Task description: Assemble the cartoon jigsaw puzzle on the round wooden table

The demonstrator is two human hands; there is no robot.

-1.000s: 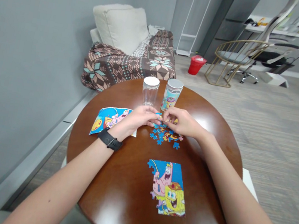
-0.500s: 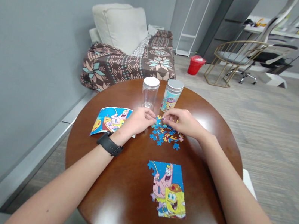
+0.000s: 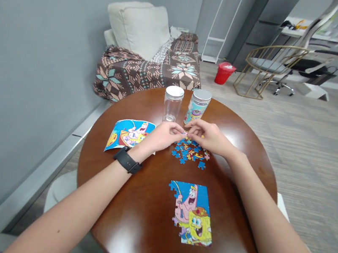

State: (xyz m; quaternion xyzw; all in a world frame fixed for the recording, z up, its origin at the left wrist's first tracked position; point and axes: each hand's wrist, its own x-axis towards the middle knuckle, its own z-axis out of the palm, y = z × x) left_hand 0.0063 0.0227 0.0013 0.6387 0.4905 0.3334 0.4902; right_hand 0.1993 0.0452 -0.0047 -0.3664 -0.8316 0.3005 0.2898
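Over the far side of a heap of loose puzzle pieces [image 3: 189, 152], mostly blue with some yellow and pink, my two hands meet at the fingertips. My left hand [image 3: 166, 137], with a black watch on its wrist, pinches a small pinkish puzzle piece [image 3: 185, 134]. From the other side, the bent fingers of my right hand [image 3: 210, 137] close on the same spot; they partly hide the piece. Nearer to me lies a partly joined puzzle [image 3: 192, 215] with a pink starfish and a yellow sponge figure; its left edge is ragged. A curled picture sheet [image 3: 119, 133] lies left of my left hand.
Two jars stand behind my hands: a clear one [image 3: 172, 105] with a white lid and a printed one [image 3: 198, 105] with a silver lid. They are on a round brown table [image 3: 137, 224]. Beyond are a patterned sofa [image 3: 152, 72], a red bin [image 3: 224, 73] and chairs [image 3: 268, 65].
My left hand has shifted slightly right, so its fingertips now meet those of my right hand. The whole view has moved a little; the joined puzzle and jars stay put on the table.
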